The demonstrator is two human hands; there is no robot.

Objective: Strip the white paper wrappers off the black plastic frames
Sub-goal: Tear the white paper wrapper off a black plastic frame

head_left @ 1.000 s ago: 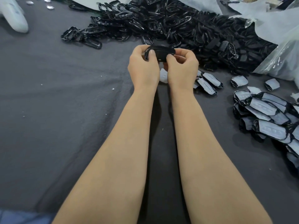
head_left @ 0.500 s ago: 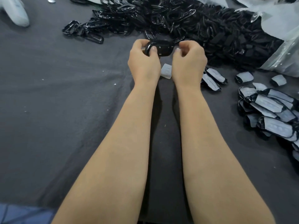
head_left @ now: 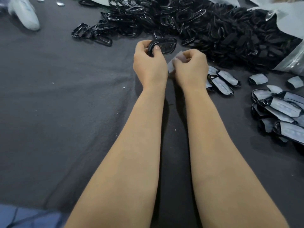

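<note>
My left hand (head_left: pixel 148 63) grips the left end of a bare black plastic frame (head_left: pixel 164 46), held up over the dark cloth. Just to its right, my right hand (head_left: pixel 190 66) pinches a piece of white paper wrapper (head_left: pixel 180 57), now apart from the frame. Another bit of white paper (head_left: pixel 170 67) lies between my wrists. Wrapped frames (head_left: pixel 223 80) lie to the right of my right hand, and a larger heap of wrapped frames (head_left: pixel 279 109) sits at the right edge.
A big pile of bare black frames (head_left: pixel 189 18) spreads across the back, with a few strays (head_left: pixel 92 34) at its left end. A clear plastic bag (head_left: pixel 291 60) lies at the back right, a white object (head_left: pixel 24 15) at the back left. Dark cloth (head_left: pixel 57 104) covers the table.
My hands have separated: the right hand pulled the white wrapper off the frame and drew back toward me, while the left hand keeps the bare frame.
</note>
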